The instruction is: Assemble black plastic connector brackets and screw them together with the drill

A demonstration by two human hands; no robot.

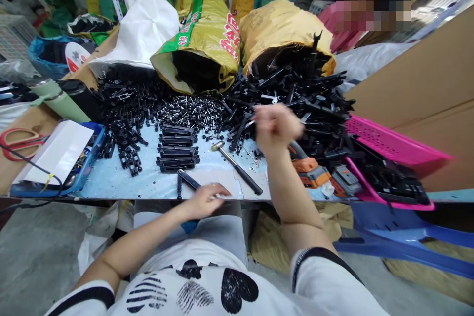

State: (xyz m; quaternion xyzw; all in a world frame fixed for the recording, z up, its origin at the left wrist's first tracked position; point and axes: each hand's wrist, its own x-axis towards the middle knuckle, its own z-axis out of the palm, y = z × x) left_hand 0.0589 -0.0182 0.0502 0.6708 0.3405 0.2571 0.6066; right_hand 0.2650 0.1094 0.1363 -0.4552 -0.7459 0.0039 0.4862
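My left hand (208, 201) is at the front edge of the table, its fingers curled around the near end of a black hinged bar (189, 179). One arm of that bar points down at the left, and the far end is hidden under the hand. My right hand (278, 127) is raised over the near side of a heap of black slotted bars (296, 94); motion blurs its fingers, so whatever they hold is unclear. Between the hands lies a hammer (239, 168) with a black grip. Behind it is a neat stack of assembled black bars (177, 148).
Small pins (188, 112) and black links (126, 103) are piled further back, before open sacks (203, 44). An orange-grey power tool (313, 173) and pink baskets (400, 145) are at right. A blue tray (89, 158) and red scissors (20, 143) are at left. Another person (340, 24) is behind.
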